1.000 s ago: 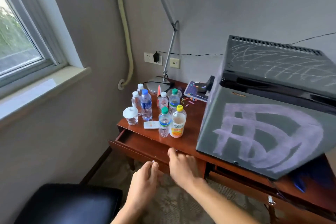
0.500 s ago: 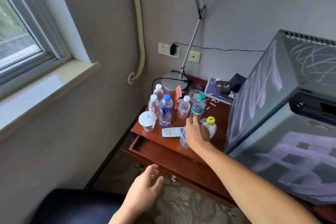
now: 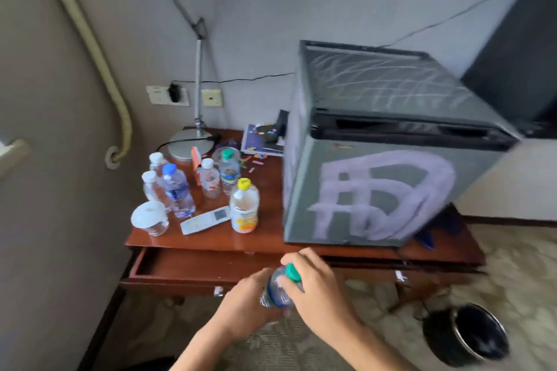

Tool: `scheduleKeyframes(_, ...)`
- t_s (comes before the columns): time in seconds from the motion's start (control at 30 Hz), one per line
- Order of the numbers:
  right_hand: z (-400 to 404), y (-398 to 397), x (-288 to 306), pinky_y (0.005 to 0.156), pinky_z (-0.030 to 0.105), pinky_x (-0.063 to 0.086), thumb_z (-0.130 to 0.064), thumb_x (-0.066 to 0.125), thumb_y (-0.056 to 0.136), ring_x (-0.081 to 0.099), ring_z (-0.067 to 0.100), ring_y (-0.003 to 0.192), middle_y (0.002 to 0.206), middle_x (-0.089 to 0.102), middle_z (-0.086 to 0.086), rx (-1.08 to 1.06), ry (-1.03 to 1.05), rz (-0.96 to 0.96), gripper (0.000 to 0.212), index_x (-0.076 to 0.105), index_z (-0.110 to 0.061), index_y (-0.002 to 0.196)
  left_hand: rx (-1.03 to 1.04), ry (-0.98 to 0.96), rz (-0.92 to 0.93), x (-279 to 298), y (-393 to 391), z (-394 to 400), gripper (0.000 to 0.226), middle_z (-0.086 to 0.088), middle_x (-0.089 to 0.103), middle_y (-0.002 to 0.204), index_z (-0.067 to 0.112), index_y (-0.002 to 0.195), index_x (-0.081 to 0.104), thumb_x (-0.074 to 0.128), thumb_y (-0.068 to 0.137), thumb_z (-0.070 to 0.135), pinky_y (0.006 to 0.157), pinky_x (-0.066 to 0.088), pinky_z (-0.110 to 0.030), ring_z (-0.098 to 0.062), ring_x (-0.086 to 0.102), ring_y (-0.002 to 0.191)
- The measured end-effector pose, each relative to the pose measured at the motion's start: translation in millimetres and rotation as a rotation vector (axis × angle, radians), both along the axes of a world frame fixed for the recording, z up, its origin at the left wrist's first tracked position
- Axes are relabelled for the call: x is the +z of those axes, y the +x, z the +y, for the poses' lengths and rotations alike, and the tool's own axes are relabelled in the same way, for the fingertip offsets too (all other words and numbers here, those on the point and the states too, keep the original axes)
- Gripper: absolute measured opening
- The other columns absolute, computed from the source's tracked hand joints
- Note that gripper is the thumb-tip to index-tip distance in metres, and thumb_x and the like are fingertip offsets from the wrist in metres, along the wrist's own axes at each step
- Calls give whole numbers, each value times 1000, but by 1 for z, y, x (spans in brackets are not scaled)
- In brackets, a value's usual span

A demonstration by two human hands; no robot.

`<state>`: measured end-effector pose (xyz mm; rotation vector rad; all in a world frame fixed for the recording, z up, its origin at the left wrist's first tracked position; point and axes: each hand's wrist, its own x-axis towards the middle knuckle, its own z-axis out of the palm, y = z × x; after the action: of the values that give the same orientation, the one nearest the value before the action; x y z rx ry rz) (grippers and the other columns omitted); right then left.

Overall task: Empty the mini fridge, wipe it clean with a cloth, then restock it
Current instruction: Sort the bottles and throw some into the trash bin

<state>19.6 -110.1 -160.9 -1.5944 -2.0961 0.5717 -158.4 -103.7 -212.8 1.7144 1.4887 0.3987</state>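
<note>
Both hands grasp 1 green-capped bottle (image 3: 278, 286) in front of the mini fridge (image 3: 376, 159): left hand (image 3: 244, 304) at its base, right hand (image 3: 319, 289) near the cap.

The wooden worktop (image 3: 271, 242) carries a mini fridge (image 3: 376, 178) on the right, a cluster of bottles (image 3: 193, 187), a lidded glass (image 3: 149, 218), a remote (image 3: 206, 220), a lamp base (image 3: 190, 146) and a booklet (image 3: 260, 140) at left

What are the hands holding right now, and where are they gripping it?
A green-capped water bottle: the left hand grips its body, and the right hand holds it near the neck, just under the cap.
</note>
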Motion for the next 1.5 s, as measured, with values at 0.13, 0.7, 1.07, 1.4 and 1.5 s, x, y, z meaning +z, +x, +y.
scheduleKeyframes(0.13, -64, 95, -9, 76, 36, 53, -41, 55, 88, 61, 17, 92, 111, 52, -16, -169, 3, -11, 22, 52, -34, 108, -201, 38, 110, -3, 97, -25, 60, 19, 68, 110, 37, 117, 57, 70, 63, 60, 88, 54, -35, -5, 66, 103)
scheduleKeyframes(0.7, -251, 456, -65, 84, 35, 47, -26, 66, 92, 64, 29, 104, 122, 53, 1, -1073, -261, 2, 23, 65, -22, 115, -915, 376, 439, -21, 462, -111, 91, 8, -11, 171, 31, 164, -5, 20, 91, 80, 126, -12, -41, -13, -16, 156)
scheduleKeyframes(1.07, -162, 652, -160, 79, 34, 52, -18, 55, 95, 62, 23, 99, 129, 47, 2, -1099, -512, -25, 32, 56, -20, 127, -971, 462, 538, -107, 642, -22, 84, -9, 24, 167, 20, 161, 23, 40, 93, 67, 123, 12, -46, -27, 17, 156)
scheduleKeyframes(1.4, -41, 782, -284, 81, 35, 56, -23, 55, 100, 67, 27, 105, 146, 44, 6, -947, -654, -146, 43, 48, -19, 142, -923, 322, 520, -199, 777, 59, 83, -12, 59, 145, 15, 148, 47, 53, 78, 60, 119, 11, -47, -32, 54, 136)
scheduleKeyframes(1.5, -13, 806, -347, 88, 38, 55, -25, 55, 99, 66, 30, 112, 147, 44, 5, -881, -701, -175, 39, 50, -22, 137, -907, 298, 516, -244, 802, 79, 84, -14, 53, 151, 14, 147, 52, 56, 77, 60, 118, 15, -50, -33, 52, 139)
